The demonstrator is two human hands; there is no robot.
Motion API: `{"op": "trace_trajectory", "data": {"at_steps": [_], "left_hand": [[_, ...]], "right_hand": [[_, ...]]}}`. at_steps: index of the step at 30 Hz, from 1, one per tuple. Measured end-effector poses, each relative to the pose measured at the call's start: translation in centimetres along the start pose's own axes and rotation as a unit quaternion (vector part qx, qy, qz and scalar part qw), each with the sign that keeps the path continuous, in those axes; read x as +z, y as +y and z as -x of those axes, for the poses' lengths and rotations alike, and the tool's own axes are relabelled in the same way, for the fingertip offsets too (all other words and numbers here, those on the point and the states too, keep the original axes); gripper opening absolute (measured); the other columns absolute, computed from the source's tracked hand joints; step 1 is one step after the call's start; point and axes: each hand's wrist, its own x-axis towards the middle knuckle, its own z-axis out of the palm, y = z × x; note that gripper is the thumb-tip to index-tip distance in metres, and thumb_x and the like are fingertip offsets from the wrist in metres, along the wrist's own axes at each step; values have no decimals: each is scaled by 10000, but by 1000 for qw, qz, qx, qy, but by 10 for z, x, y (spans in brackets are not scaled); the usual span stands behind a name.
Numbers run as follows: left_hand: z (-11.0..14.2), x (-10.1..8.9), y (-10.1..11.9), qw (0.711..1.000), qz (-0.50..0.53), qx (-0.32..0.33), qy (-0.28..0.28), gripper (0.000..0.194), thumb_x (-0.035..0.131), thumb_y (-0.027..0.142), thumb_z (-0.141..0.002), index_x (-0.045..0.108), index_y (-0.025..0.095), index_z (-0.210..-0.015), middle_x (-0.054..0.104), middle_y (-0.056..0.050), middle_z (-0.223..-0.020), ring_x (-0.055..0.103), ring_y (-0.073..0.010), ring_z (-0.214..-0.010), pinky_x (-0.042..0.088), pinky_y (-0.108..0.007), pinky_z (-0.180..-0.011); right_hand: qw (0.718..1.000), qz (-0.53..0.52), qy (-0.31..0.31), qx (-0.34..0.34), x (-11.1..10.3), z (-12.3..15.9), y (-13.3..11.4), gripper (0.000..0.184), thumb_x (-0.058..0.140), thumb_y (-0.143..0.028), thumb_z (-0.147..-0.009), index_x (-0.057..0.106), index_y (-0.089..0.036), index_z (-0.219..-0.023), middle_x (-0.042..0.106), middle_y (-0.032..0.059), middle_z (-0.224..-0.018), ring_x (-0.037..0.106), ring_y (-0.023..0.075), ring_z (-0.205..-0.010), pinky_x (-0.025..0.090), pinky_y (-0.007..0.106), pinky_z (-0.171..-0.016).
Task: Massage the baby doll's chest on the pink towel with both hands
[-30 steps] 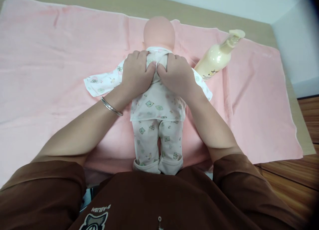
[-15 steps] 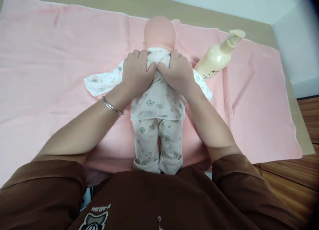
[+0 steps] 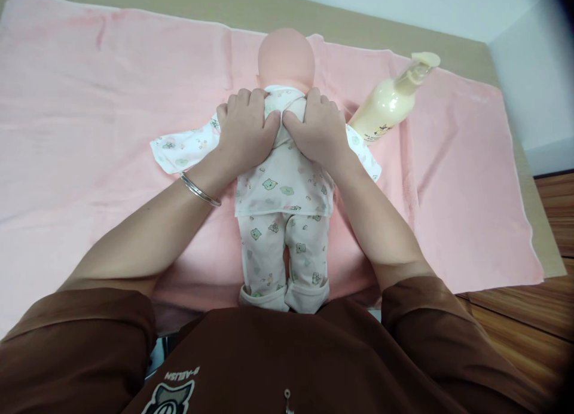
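A baby doll (image 3: pixel 284 193) in a white printed top and trousers lies face down on a pink towel (image 3: pixel 89 103), its bald head away from me. My left hand (image 3: pixel 244 130) and my right hand (image 3: pixel 316 130) lie side by side on its upper back. The palms press flat, the fingers drape over the shoulders, and the thumbs meet at the middle of the back. Neither hand holds anything. A silver bracelet (image 3: pixel 200 191) sits on my left wrist.
A cream pump bottle (image 3: pixel 390 106) lies tilted on the towel just right of the doll's shoulder. The towel covers a light wooden table (image 3: pixel 224 8) whose right edge drops to a wooden floor (image 3: pixel 538 324). My brown sleeves fill the lower edge.
Both hands have slid a little up the doll's back toward the neck, and the fingers have flattened over the shoulders. The doll and the bottle have stayed put.
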Motion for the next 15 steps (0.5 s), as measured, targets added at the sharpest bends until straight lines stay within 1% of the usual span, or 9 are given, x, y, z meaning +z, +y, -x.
{"op": "trace_trajectory", "data": {"at_steps": [3, 7, 11, 15], "left_hand": [[2, -3, 2, 1000, 8, -2, -2, 409, 434, 374, -1044, 578, 269, -1413, 593, -99, -1386, 466, -351, -1338, 305, -547, -1176], [6, -8, 6, 1000, -12, 3, -17, 434, 408, 353, -1069, 547, 209, -1455, 574, -126, -1424, 463, -357, -1379, 309, -546, -1185], [7, -12, 8, 999, -20, -1, -29, 398, 403, 335, -1097, 517, 226, -1463, 558, -119, -1444, 447, -344, -1415, 306, -540, -1204], [7, -12, 7, 1000, -18, 1, -23, 412, 411, 328, -1086, 541, 214, -1460, 574, -124, -1432, 471, -345, -1387, 324, -552, -1198]], "right_hand": [[1000, -8, 2, -1, -1, 0, 0, 339, 470, -480, -1009, 524, -155, -1092, 626, 132, -1122, 609, 360, -1223, 464, 534, -1101], [1000, -21, 2, 2, 0, 0, 1, 348, 483, -501, -998, 518, -164, -1081, 623, 137, -1136, 593, 366, -1239, 445, 549, -1125], [999, -36, -5, 7, -1, 0, 1, 351, 480, -524, -999, 498, -179, -1060, 614, 129, -1156, 573, 345, -1239, 424, 561, -1155], [999, -35, -11, 10, -1, 0, 0, 355, 464, -520, -1016, 493, -172, -1078, 603, 129, -1167, 563, 344, -1249, 400, 582, -1179]]}}
